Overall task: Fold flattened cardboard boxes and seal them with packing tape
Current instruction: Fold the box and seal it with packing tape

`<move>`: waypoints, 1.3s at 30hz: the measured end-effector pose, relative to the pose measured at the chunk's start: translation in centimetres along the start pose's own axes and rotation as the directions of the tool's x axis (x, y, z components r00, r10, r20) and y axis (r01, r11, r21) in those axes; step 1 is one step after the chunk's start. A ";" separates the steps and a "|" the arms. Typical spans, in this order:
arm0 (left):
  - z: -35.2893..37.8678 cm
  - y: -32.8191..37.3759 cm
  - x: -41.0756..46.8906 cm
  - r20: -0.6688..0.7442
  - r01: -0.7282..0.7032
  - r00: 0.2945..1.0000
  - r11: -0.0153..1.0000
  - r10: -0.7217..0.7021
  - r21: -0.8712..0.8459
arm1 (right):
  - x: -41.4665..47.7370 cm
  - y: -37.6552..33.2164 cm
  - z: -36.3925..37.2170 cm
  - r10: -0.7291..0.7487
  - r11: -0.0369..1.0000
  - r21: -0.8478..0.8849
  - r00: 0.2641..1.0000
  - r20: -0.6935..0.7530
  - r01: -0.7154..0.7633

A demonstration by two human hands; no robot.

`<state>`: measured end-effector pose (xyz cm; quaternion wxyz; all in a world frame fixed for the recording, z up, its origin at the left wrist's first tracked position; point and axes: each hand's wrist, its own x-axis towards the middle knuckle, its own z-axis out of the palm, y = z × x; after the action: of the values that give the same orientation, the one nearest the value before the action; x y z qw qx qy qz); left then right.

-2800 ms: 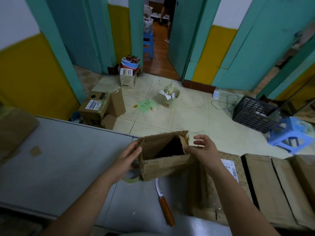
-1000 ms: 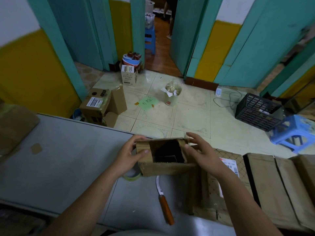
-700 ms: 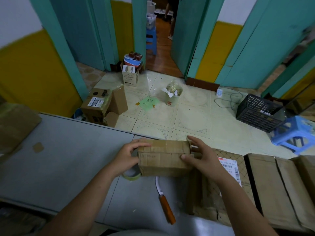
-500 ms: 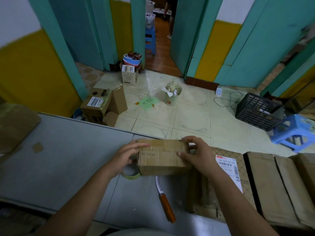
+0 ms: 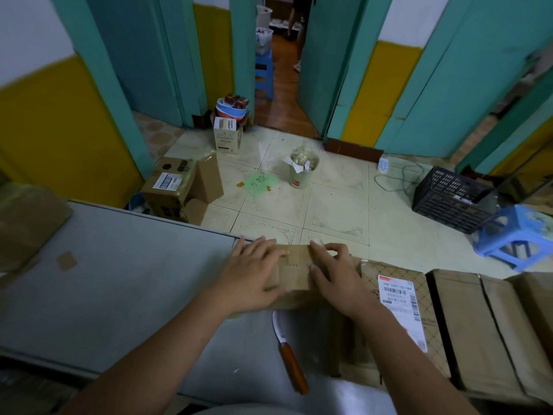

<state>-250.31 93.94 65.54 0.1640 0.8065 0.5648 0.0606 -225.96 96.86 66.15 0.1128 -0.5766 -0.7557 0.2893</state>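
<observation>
Knife (image 5: pixel 291 363): curved blade, orange-brown handle, lies on the smooth grey worktop (image 5: pixel 119 280), nearest the person.
Cardboard box (image 5: pixel 294 265): small, brown, matt, creased; stands at the worktop's far edge.
Change: its top, open and dark inside a second ago, is now closed.
Left hand (image 5: pixel 254 274): spread flat on the flaps.
Right hand (image 5: pixel 335 274): bent fingertips press the flaps down.
Judged ready for taping; the tape roll (image 5: pixel 235 315) shows only as a pale sliver under the left wrist.
Flattened boxes (image 5: pixel 466 324): laid to the right, one labelled.
Beyond: glossy tiled floor (image 5: pixel 335 211).
</observation>
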 end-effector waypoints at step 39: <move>3.0 -0.3 1.4 0.410 0.373 0.865 -0.176 -0.290 -0.911 | -3.3 -2.8 -3.8 0.162 0.702 0.712 0.977 -0.136 -0.018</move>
<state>-249.21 94.71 62.48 0.7191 0.2545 0.5223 0.3811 -225.28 94.46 71.34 0.3815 -0.5503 -0.5438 0.5059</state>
